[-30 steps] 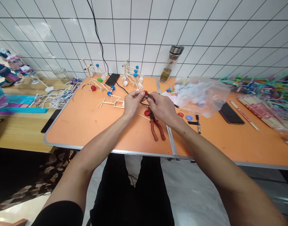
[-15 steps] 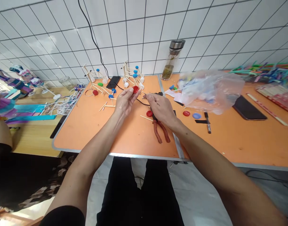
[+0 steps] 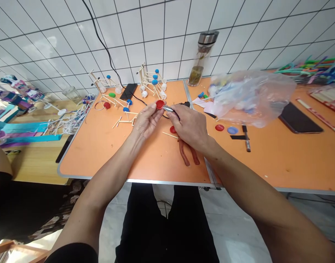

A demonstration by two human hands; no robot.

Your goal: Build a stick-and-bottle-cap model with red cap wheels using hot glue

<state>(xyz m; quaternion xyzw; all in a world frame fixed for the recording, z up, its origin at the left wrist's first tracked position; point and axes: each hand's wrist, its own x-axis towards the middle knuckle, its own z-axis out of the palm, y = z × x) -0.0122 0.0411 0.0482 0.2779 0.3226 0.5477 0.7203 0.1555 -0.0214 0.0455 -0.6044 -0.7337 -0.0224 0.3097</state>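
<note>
Fingers of the left hand [image 3: 147, 118] pinch a red cap [image 3: 160, 105] beyond the pliers [image 3: 184, 155]; the right hand [image 3: 191, 124] grips a pointed metal tool [image 3: 169, 109]. I see its tip newly closed in on the rim, putting the cap within reach.

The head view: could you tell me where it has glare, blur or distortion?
In the head view, pale glare lies on the white tiled wall at upper left; the same head view smears the colourful stems at far right and slants the tile lines, likely lens distortion; the red cap in the left hand looks fairly clear.
</note>
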